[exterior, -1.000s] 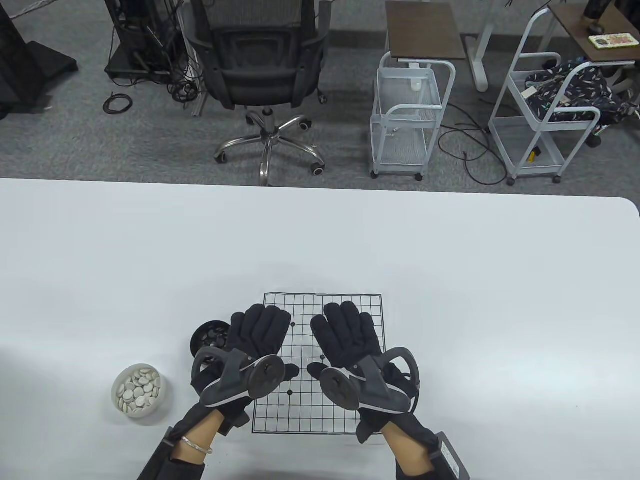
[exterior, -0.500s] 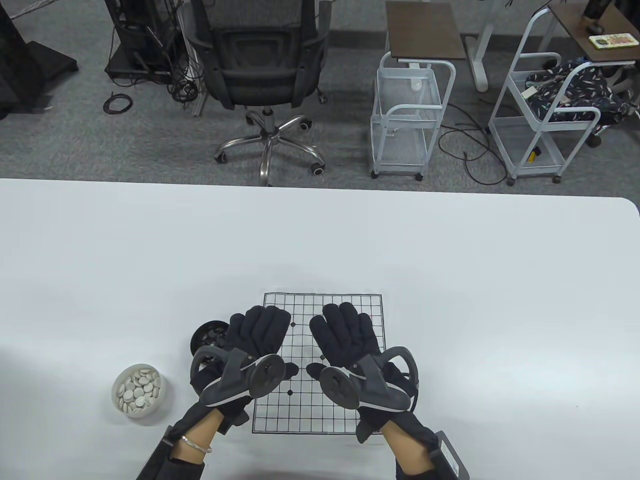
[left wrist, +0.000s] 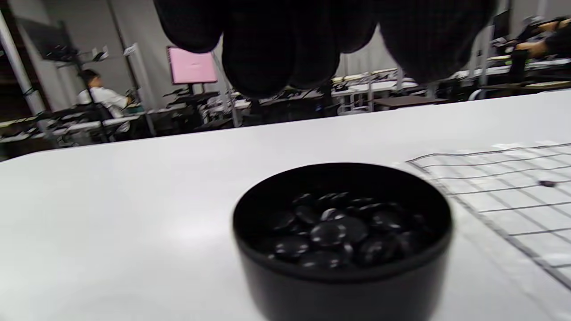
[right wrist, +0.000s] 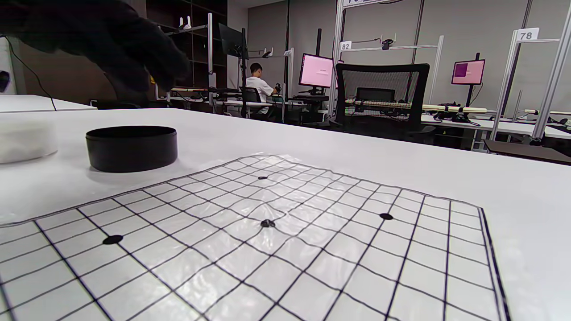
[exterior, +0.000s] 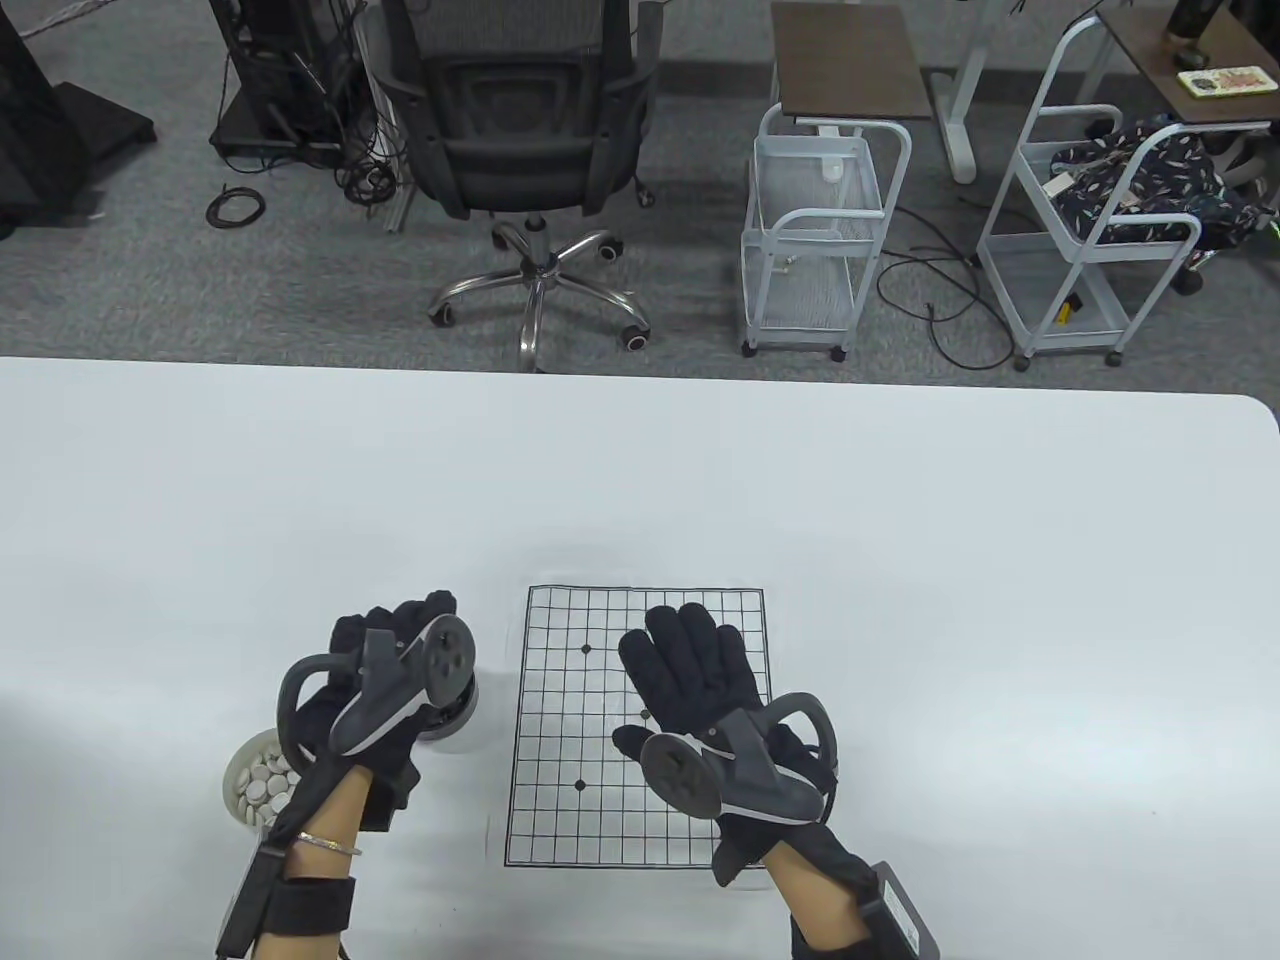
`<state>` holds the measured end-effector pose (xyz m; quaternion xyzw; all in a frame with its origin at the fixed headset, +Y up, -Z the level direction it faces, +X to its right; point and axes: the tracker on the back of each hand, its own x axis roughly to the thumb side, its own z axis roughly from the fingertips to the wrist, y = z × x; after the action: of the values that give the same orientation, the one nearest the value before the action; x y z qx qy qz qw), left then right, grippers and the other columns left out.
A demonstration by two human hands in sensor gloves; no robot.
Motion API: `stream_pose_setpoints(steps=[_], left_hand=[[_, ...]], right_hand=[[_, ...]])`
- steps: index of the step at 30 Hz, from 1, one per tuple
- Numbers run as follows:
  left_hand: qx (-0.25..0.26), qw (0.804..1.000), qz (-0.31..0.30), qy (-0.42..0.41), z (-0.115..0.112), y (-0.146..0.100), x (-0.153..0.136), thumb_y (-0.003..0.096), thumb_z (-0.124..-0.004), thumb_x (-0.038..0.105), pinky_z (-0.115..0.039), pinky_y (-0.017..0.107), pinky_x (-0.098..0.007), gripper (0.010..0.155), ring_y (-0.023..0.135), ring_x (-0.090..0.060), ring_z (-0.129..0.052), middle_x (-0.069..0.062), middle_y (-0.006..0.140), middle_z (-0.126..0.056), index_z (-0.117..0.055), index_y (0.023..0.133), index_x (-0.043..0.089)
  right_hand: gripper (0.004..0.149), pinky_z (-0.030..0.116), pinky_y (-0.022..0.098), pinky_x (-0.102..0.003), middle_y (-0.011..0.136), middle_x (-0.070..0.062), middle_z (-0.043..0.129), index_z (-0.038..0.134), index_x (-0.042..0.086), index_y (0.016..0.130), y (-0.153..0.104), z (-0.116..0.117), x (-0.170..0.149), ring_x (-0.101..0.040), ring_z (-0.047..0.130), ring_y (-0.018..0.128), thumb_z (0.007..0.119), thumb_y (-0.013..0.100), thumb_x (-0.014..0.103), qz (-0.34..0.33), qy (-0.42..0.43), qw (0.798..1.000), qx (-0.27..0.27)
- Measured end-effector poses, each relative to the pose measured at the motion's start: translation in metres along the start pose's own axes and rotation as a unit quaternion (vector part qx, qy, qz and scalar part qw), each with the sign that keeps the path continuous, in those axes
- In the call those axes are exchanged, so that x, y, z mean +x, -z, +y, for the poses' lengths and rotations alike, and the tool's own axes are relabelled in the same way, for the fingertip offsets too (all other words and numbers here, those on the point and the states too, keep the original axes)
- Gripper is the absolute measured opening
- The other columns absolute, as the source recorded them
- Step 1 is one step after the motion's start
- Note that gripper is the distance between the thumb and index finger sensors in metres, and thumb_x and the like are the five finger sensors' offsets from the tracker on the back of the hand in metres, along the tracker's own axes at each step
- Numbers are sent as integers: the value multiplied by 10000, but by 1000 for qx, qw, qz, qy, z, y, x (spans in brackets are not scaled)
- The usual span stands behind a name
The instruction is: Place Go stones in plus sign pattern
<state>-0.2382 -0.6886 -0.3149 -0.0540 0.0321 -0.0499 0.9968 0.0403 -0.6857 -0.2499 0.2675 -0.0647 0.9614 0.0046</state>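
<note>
Now the black stones [left wrist: 339,232] lie in a heap inside the black bowl [left wrist: 343,276], and this bowl stands on the white table [exterior: 900,500] just beside the left edge of the grid sheet [exterior: 640,800]. My left hand [exterior: 385,650] hangs directly above the bowl, so in the table view it covers almost all of it. In the left wrist view my fingertips [left wrist: 263,58] point down at the stones but do not touch them; they hang loose and close side by side, and they pinch nothing. I judge that the coming move is only a short way straight down into the bowl to take one stone. The stones are flat and round, with no long side, so the direction of my pinch matters little.

My right hand [exterior: 700,690] rests flat on the right half of the sheet, with the fingers stretched out and slightly spread, and it holds nothing. It is well apart from the bowl, so the left hand is clearly the nearer one.

No stone is on the sheet yet; I see only its printed dots. A white bowl [exterior: 262,780] with white stones stands near my left wrist, a little closer to me.
</note>
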Motion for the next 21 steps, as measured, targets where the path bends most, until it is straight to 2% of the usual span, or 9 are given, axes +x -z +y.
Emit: stream_pose_setpoints(steps=[3,5,12,17,21], left_hand=[[-43,999,6,-19,-10,8,-6,442,-779,504,-700,752,-424,568,632,-84,-913,108,943,-901,-699,984,355],[-51,999,3,-4,-18,10,-4,431,-796,493,-731,721,-407,525,560,-71,-922,115,873,-948,-753,938,361],[-84,994,8,72,-41,18,11,402,-808,516,-780,664,-385,508,475,-54,-939,118,782,-997,-815,881,349],[-66,990,7,120,-42,17,21,410,-804,499,-799,645,-367,469,445,-48,-955,121,744,-1018,-827,852,343],[-65,991,8,119,-44,18,23,417,-808,473,-806,629,-357,436,409,-54,-958,102,695,-1033,-851,820,312]], right_hand=[[788,285,753,-606,1166,-259,186,168,89,1135,0,0,0,-543,239,1073,504,577,534,1,1,1000,0],[787,286,753,-606,1166,-259,186,169,89,1135,0,0,-1,-544,239,1072,503,578,534,1,1,1000,1],[788,286,753,-607,1166,-258,186,170,90,1135,-1,0,-1,-543,240,1073,505,577,534,5,0,1000,3],[787,285,753,-608,1167,-258,186,170,92,1135,-1,0,-2,-544,240,1073,505,577,534,6,2,1000,3],[787,286,752,-609,1167,-258,186,171,92,1136,-1,0,-3,-544,241,1074,505,577,534,8,1,1000,4]])
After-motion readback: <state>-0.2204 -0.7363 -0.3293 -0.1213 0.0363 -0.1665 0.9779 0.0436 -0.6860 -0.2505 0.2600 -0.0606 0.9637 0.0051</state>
